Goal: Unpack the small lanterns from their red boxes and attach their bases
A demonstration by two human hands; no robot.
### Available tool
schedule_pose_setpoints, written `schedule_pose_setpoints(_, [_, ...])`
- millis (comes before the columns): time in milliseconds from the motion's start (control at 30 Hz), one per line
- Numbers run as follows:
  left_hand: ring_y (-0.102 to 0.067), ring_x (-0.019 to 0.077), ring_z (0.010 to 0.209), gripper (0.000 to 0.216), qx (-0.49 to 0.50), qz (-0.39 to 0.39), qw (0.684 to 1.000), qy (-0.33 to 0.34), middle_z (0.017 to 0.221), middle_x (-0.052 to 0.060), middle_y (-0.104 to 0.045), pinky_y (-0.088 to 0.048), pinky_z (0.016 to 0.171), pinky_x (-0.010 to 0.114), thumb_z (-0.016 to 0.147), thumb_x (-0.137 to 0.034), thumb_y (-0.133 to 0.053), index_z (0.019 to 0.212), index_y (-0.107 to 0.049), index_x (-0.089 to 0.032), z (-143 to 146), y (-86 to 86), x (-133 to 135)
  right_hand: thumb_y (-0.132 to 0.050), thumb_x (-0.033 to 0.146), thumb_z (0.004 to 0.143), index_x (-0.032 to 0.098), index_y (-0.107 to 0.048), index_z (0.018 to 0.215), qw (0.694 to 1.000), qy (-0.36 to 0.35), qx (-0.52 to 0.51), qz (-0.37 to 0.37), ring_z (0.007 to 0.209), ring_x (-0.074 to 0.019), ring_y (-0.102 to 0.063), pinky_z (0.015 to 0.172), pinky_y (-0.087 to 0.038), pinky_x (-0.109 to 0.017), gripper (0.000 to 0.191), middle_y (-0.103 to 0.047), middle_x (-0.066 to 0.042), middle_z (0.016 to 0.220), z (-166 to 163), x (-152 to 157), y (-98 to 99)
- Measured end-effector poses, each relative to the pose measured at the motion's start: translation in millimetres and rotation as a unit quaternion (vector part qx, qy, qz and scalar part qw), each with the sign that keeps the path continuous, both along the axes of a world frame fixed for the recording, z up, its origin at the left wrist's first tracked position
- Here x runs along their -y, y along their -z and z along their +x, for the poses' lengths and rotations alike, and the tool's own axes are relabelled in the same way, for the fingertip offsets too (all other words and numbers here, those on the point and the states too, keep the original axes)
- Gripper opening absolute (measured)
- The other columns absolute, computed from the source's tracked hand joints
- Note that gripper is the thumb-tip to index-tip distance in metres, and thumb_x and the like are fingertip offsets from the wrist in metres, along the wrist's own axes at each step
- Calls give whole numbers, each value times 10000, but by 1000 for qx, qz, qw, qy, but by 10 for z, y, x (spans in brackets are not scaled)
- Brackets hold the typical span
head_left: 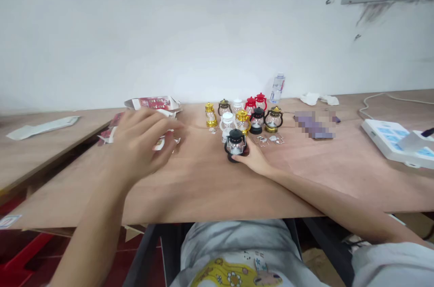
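Placement of a black toy lantern (235, 143) is under way: it is gripped by the right hand (253, 157), upright on the counter (203, 183), just before the lantern cluster (242, 115). The blurred left hand (142, 142) is spread open, empty, left of the lantern; release seemingly needs steadiness.

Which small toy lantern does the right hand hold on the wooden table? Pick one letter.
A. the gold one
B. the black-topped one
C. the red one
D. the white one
B: the right hand is wrapped around the base of the small black-topped toy lantern, which stands nearest the person, in front of the cluster of other lanterns.
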State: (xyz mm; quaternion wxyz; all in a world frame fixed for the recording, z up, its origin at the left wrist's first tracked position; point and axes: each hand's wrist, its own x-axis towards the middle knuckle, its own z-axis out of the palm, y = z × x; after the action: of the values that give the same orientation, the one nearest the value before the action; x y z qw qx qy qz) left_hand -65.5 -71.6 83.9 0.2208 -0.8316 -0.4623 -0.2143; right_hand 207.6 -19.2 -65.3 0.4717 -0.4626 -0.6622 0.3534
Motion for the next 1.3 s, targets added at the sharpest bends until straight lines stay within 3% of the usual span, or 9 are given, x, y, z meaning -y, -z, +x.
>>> schedule_pose_setpoints(167, [-479,339,1115,376,-154,-109,960,-206,1227,177,-530,-383,884,492,777,-248,-413,1133,-474,-140,-468,199,-603,-755,314,597,194,-426,1212,999,18,38,28,1125,-261,-485,960,-389,-431,708,-508,-95,1220,-1,21,3])
schedule_pose_setpoints(233, [-471,357,1124,380,-162,-117,951,-237,1231,192,-521,-380,878,519,782,-184,-381,1150,-454,-120,-654,292,-719,-774,394,577,197,-397,1228,999,11,27,29,1199,-275,-429,1011,-350,-444,778,-465,-107,1269,1,25,22])
schedule_pose_setpoints(433, [-458,334,1158,479,-160,-100,957,-219,1362,150,-396,-369,925,480,732,-115,-403,1210,-406,-136,-913,440,-828,-632,491,739,227,-380,1233,997,-10,-61,41,1224,-226,-437,1033,-349,-391,614,-453,-87,1319,-5,57,-6])
schedule_pose_setpoints(567, [-442,357,1161,514,-153,-94,956,-234,1316,192,-398,-361,932,458,683,-137,-460,1197,-447,-115,-949,500,-932,-612,483,766,216,-495,1117,998,4,-36,53,1106,-238,-529,965,-397,-400,456,-585,-73,1172,-3,32,-4])
schedule_pose_setpoints(767, [-424,396,1139,476,-157,-71,949,-265,1197,223,-463,-374,881,480,654,-163,-502,1126,-484,-103,-901,448,-917,-592,445,792,209,-518,1106,995,15,12,94,1048,-243,-558,896,-433,-385,400,-614,-75,1134,23,7,-24])
schedule_pose_setpoints(900, [-446,340,1149,504,-147,-131,949,-245,1217,185,-496,-371,915,466,686,-208,-496,1176,-424,-113,-928,378,-926,-584,451,795,209,-506,1112,993,22,54,104,1013,-249,-573,872,-446,-398,406,-619,-79,1111,36,25,-48])
schedule_pose_setpoints(1033, [-493,330,1138,596,-159,-184,940,-242,1212,218,-528,-360,938,446,704,-198,-489,1270,-365,-57,-946,361,-992,-572,466,800,215,-439,1195,991,22,56,117,1101,-247,-533,937,-419,-420,487,-561,-91,1201,39,43,-29])
schedule_pose_setpoints(1200, [-514,355,1118,553,-141,-139,956,-218,1200,203,-554,-335,956,503,707,-200,-525,1244,-448,-97,-831,174,-822,-511,402,849,205,-377,1242,964,96,53,243,1169,-243,-453,983,-388,-462,460,-460,-120,1238,69,88,-46])
schedule_pose_setpoints(1300, [-547,353,1043,579,14,-89,980,-176,1128,132,-586,-422,869,504,650,-366,-657,1181,-495,-203,-705,-33,-580,-535,345,826,209,-379,1230,907,179,74,375,1196,-269,-402,982,-377,-508,454,-405,-130,1231,105,149,-99])
